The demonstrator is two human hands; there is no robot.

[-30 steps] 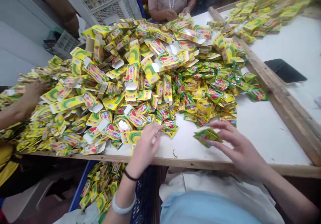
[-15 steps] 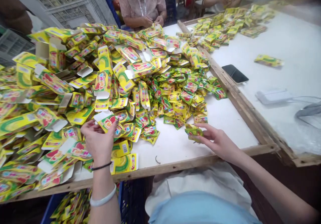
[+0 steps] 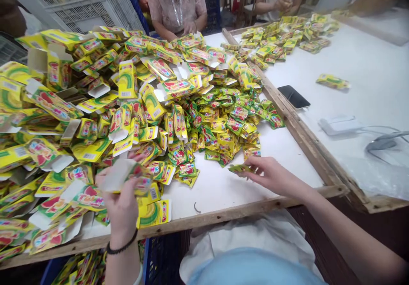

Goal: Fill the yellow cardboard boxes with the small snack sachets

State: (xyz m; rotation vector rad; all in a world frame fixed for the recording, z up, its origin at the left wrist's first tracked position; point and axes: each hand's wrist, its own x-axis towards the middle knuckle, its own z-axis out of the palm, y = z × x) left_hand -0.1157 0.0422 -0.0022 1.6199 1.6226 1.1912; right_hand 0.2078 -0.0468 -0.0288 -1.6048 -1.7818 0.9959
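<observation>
Boxes [image 3: 128,80] lie left of the packets [image 3: 226,142], the phone [image 3: 294,96] right of the wooden rail [image 3: 305,132].

Left hand [image 3: 122,204] draws a carton [image 3: 117,176] nearer, white panel swung toward camera | Right hand [image 3: 270,173] tips green packaging [image 3: 239,168] flatter

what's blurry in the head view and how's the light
Head view throughout: the carton in the left hand is smeared, probably by motion; the piled cartons look crisper; the upper-right corner is hazy and darkened; light is fairly even.
</observation>
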